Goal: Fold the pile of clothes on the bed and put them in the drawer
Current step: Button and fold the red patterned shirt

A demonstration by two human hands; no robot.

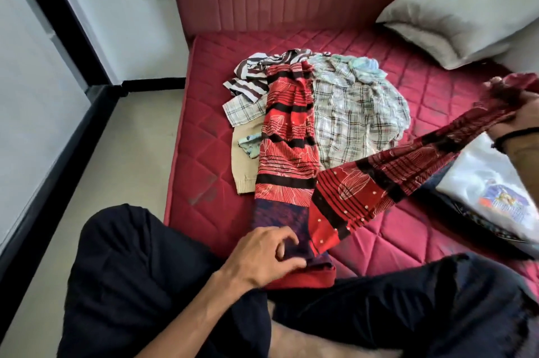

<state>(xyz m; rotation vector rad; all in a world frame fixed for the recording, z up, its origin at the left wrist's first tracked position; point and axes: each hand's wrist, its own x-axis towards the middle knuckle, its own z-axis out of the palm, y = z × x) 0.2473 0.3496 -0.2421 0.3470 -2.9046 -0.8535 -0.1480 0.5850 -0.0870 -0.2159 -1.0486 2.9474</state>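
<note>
I am pinching the near end of a red, black-striped cloth (287, 136) with my left hand (262, 255), my right hand (522, 115) gripping its far-right end. It is lying across the pile (355, 112) on the red quilted mattress (204, 153), white pillows (455, 22) lying far right.

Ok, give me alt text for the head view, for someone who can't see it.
A person seated on a red mattress stretches a long red patterned cloth, the left hand pinning its near end while the right hand grips and lifts the far end. The cloth lies over a pile of plaid and striped clothes; a white pillow rests by the headboard.
</note>
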